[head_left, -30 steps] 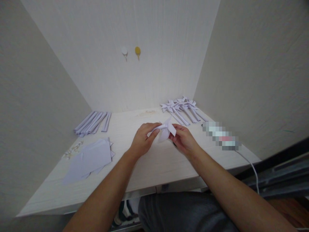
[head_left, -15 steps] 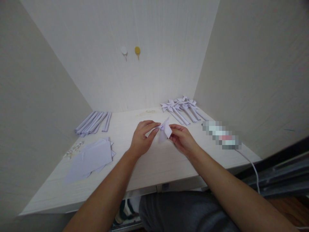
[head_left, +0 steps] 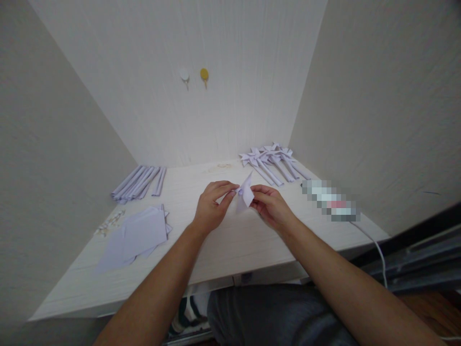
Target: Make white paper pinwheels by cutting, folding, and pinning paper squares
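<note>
Both hands hold one small folded piece of pale lilac paper (head_left: 246, 193) just above the middle of the white desk (head_left: 223, 250). My left hand (head_left: 212, 206) pinches its left edge between thumb and forefinger. My right hand (head_left: 272, 205) grips its right side with the fingertips. The paper stands on edge with a point sticking up.
Several finished paper pinwheels on folded sticks (head_left: 273, 161) lie at the back right. A row of folded paper sticks (head_left: 139, 182) lies at the back left, with a stack of flat paper sheets (head_left: 139, 235) nearer me. A blurred object with a white cable (head_left: 329, 202) sits at the right edge.
The folded paper has been drawn in between my fingers and turned more upright; its left flap no longer sticks out. Both hands have stayed in nearly the same place.
</note>
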The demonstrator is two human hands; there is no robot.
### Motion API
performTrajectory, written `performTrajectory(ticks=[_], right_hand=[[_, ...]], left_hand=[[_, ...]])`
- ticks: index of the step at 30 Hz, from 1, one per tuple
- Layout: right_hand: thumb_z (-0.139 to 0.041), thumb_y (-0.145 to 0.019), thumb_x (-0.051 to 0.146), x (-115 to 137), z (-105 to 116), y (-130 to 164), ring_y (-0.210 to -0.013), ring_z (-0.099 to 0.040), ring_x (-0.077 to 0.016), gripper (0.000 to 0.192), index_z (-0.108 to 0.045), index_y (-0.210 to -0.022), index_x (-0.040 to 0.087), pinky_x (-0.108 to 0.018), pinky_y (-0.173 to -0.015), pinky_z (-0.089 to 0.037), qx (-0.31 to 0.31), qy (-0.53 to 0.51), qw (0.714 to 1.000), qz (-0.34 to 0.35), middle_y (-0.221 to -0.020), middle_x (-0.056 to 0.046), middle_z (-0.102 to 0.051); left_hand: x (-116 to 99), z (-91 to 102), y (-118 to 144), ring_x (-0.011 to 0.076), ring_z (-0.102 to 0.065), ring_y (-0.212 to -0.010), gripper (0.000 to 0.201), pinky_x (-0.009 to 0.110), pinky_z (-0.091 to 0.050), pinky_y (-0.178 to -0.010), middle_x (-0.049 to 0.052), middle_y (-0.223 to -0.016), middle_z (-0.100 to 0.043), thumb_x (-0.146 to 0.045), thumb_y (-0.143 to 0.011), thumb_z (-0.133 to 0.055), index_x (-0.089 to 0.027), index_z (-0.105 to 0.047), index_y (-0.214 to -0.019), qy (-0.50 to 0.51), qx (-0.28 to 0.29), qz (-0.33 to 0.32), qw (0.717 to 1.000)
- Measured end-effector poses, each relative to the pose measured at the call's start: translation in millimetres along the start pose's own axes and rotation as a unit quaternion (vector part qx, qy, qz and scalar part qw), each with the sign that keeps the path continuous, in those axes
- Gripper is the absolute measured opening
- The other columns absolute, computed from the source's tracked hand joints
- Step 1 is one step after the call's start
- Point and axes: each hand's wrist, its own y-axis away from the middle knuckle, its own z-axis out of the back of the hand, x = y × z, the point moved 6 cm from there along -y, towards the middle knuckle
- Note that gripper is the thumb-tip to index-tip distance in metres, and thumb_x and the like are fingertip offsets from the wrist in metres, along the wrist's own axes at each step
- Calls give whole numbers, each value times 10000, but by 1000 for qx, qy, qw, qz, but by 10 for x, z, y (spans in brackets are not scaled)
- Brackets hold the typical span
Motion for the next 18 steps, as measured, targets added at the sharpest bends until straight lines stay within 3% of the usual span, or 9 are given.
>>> performTrajectory(ticks=[18], right_hand=[[-913, -613, 199, 16, -34, 18, -611, -620, -110, 211, -748, -746, 203, -258, -646, -514, 6, -15, 1000, -8, -666, 24, -706]], left_hand=[[-49, 5, 2, 227, -715, -1019, 183, 414, -569, -949, 82, -1062, -799, -240, -963, -665, -245, -807, -1078, -5, -16, -18, 1000]])
